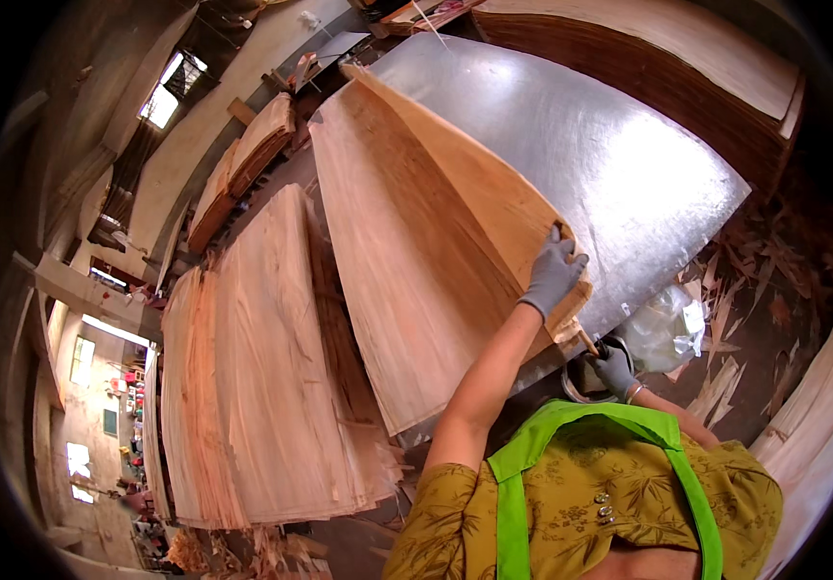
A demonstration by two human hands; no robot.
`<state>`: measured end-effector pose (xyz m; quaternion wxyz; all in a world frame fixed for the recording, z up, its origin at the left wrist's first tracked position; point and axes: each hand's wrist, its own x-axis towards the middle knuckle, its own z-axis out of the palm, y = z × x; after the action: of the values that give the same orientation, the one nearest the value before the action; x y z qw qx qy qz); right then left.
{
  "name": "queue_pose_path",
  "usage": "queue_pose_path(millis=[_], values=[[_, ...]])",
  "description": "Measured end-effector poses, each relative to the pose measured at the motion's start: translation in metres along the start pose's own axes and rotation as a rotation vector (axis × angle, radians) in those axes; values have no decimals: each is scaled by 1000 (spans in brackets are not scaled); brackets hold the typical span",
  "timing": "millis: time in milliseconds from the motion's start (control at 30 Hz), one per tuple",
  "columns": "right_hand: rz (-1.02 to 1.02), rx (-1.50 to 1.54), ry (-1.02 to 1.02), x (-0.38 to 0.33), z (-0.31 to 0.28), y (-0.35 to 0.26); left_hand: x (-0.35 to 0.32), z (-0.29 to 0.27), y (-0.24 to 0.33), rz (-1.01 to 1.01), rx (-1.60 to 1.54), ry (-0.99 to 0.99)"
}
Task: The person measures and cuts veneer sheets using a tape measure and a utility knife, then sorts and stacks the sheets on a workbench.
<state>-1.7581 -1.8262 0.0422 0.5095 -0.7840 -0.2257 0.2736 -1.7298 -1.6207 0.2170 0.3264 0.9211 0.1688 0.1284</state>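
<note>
A person's gloved left hand [554,274] is closed over the near edge of a thin wood veneer sheet [416,261], lifting that edge so the sheet curls above a shiny metal plate [610,164]. The gloved right hand [614,372] sits just below the plate's near edge, fingers curled on a small brush handle [587,341]. Left of the plate lies a tall stack of veneer sheets [262,387]; wood scraps [774,261] litter the floor to its right
</note>
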Motion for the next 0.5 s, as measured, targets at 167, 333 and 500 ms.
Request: queue_pose_path(millis=[167,333,500], values=[[92,82,-43,17,-6,15,14,36,12,39,25,-135],[-23,4,72,50,-23,56,-2,63,33,133,-64,-53],[-38,47,80,49,-49,42,-88,72,-6,-47,-257,258]])
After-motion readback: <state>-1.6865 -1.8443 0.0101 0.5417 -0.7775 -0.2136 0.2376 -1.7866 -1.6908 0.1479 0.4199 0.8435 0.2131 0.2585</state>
